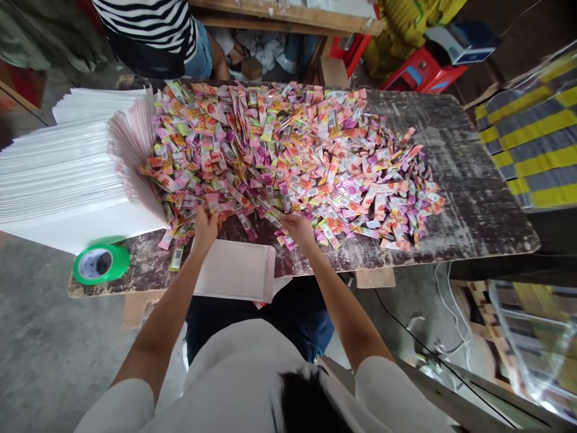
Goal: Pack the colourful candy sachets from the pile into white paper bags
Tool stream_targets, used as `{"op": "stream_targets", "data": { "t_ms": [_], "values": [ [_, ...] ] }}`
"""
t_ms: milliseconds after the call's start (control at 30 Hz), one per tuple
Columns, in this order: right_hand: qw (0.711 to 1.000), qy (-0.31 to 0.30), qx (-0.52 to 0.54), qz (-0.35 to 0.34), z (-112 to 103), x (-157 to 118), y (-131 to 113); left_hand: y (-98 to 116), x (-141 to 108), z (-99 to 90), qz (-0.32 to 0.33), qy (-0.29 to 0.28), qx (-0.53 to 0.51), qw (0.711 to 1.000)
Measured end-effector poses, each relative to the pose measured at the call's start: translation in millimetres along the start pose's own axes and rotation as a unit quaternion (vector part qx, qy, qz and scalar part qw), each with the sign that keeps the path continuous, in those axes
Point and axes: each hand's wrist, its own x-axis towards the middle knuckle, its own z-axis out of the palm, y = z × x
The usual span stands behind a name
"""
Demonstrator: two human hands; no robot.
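A wide heap of small printed stick packets [311, 156], pink, orange, purple and green, covers much of the dark worn table. My left hand [206, 228] is at the heap's front edge, its fingers curled on pink and orange packets. To the right, my right hand [297, 228] pinches at the end of a stick packet [273, 216]; its fingertips are partly lost among the others. Between my forearms a pale mailer envelope [237, 270] lies flat, its flap side to the right, overhanging the table's front edge.
A tall stack of white mailer envelopes [67, 174] stands at the left, with a green tape roll [101, 264] before it. Across the table sits a person in a striped top [148, 24]. A red stool [419, 69] bearing a scale [462, 42] is behind right.
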Motion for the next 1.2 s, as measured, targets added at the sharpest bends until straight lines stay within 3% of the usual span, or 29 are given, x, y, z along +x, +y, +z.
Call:
{"op": "stream_targets", "data": {
  "t_ms": [67,133,233,333,433,533,600,667,733,767,833,900,1000,1067,1200],
  "values": [
    [0.998,0.044,0.036,0.006,-5.4,1.3,-3.7,7.4,0.6,4.4,0.037,-0.074,0.028,0.996],
    [0.996,0.071,0.057,0.002,-7.3,5.6,-7.8,15.1,-0.3,13.6,0.097,-0.179,0.121,0.972],
    [0.995,0.069,0.072,0.007,-6.9,13.0,-7.9,19.4,0.0,28.8,0.187,-0.314,0.261,0.894],
    [0.996,0.075,0.046,0.034,-2.8,15.8,-4.0,16.3,5.7,40.9,0.218,-0.372,0.343,0.834],
    [0.996,0.038,-0.07,0.051,5.0,15.5,-5.8,17.3,10.2,49.0,0.221,-0.382,0.381,0.812],
    [0.981,-0.016,-0.188,0.048,7.2,15.9,-13.5,26.4,4.8,46.2,0.24,-0.345,0.351,0.837],
    [0.978,0.008,-0.204,0.035,0.9,15.7,-18.0,31.9,-3.0,32.7,0.261,-0.265,0.291,0.882],
    [0.981,0.072,-0.179,0.009,-8.9,13.7,-20.8,33.0,-9.5,9.1,0.251,-0.149,0.237,0.927],
    [0.987,0.1,-0.125,0.018,-14.6,9.9,-24.5,28.6,-11.2,-20.3,0.179,-0.049,0.228,0.956],
    [0.991,0.087,-0.093,0.04,-13.6,7.7,-27.7,24.7,-9.9,-34.9,0.129,-0.024,0.245,0.961],
    [0.995,0.035,-0.045,0.083,-1.9,5.1,-38.3,15.4,-3.2,-59.2,0.05,-0.04,0.3,0.952],
    [0.995,0.003,-0.055,0.086,20.6,8.6,-53.4,6.7,6.6,-72.7,0.042,-0.13,0.368,0.92],
    [0.988,0.01,-0.143,0.065,57.7,28.7,-76.7,-0.5,20.1,-71.6,0.088,-0.252,0.46,0.847],
    [0.977,0.004,-0.2,0.08,73.2,45.0,-85.8,-1.0,22.8,-61.8,0.103,-0.271,0.493,0.82],
    [0.954,-0.064,-0.276,0.099,70.3,50.7,-76.9,0.8,8.9,-41.9,0.112,-0.276,0.444,0.845]
  ]
}}
